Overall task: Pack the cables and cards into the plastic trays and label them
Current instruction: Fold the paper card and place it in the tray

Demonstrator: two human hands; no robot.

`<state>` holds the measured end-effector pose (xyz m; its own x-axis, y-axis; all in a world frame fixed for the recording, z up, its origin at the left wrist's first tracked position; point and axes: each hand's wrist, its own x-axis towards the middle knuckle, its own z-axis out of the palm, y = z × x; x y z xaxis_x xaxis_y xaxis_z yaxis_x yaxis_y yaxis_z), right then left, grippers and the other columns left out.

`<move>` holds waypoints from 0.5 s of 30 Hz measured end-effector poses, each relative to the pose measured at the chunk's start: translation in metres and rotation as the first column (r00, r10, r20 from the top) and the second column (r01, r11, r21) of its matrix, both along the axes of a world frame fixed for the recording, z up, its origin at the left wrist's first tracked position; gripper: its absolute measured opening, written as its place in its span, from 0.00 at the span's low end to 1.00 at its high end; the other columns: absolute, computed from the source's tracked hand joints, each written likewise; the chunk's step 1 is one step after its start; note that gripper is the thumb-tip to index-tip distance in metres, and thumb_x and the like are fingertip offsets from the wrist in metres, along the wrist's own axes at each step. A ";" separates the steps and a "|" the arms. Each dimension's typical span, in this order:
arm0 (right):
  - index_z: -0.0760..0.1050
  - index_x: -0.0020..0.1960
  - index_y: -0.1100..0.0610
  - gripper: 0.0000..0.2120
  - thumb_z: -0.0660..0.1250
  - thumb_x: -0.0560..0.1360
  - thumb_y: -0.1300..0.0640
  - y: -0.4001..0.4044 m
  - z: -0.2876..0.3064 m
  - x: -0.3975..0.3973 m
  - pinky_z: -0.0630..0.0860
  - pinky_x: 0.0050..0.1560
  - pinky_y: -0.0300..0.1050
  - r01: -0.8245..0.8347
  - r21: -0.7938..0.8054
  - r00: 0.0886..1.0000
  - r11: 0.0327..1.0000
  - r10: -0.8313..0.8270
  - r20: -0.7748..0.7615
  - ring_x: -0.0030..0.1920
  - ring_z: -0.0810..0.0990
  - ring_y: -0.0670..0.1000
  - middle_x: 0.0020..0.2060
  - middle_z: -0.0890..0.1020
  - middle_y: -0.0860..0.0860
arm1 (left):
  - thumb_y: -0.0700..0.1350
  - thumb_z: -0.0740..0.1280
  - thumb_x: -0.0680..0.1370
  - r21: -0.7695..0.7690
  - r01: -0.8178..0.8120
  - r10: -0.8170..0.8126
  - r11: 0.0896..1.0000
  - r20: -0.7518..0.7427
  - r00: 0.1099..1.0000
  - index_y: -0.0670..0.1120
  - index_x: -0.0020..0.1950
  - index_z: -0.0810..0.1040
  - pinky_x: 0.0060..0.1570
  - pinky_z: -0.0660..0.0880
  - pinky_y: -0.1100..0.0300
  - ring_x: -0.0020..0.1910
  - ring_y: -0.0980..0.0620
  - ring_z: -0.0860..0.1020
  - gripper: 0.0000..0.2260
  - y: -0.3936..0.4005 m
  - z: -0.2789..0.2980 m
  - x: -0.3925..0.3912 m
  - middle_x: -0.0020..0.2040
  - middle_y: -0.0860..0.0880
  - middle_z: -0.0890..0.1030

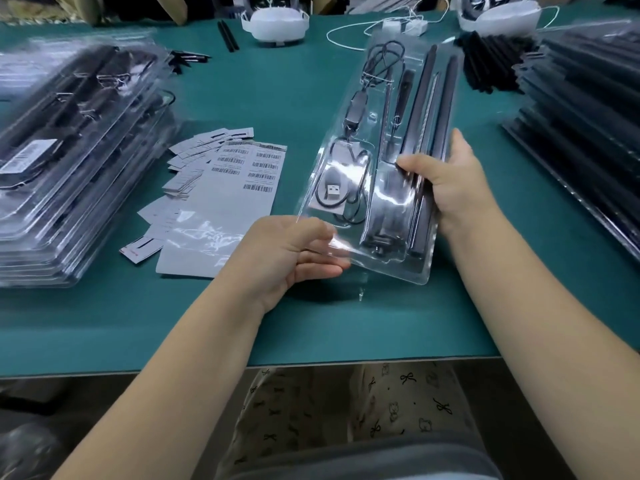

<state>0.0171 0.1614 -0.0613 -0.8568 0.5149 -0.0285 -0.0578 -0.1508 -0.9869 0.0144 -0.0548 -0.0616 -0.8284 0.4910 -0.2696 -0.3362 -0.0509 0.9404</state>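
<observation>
Clearly light and springy, the clear plastic tray hovers over the green counter at centre frame. The left hand pinches its near corner; the right hand clamps fingers around its right edge. Slick plastic favours gripping the stiffer rims.
</observation>
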 end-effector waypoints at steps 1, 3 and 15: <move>0.45 0.78 0.56 0.52 0.76 0.65 0.61 0.000 0.000 0.000 0.74 0.63 0.57 0.000 -0.022 1.000 1.000 0.000 0.009 0.64 0.75 0.57 0.74 0.61 0.57 | 0.39 0.70 0.71 0.027 0.007 -0.007 1.000 0.007 1.000 0.35 0.42 0.78 0.28 0.77 0.64 0.33 0.46 0.83 0.06 0.000 0.000 0.000 0.31 0.41 0.81; 0.46 0.78 0.57 0.50 0.74 0.67 0.64 0.000 -0.001 0.001 0.78 0.57 0.55 0.007 -0.066 1.000 0.998 -0.006 0.019 0.60 0.78 0.56 0.71 0.66 0.58 | 0.44 0.72 0.66 0.067 0.031 -0.034 0.997 0.035 0.999 0.37 0.42 0.82 0.29 0.78 0.65 0.34 0.47 0.84 0.11 -0.002 0.002 0.001 0.35 0.41 0.83; 0.45 0.78 0.57 0.50 0.74 0.68 0.65 0.003 0.001 0.002 0.78 0.57 0.55 0.040 -0.121 0.999 0.992 -0.042 -0.014 0.61 0.78 0.56 0.70 0.67 0.60 | 0.44 0.73 0.62 0.115 0.014 -0.023 0.993 0.082 0.996 0.46 0.31 0.84 0.34 0.79 0.61 0.35 0.48 0.83 0.02 -0.003 -0.001 -0.002 0.34 0.45 0.82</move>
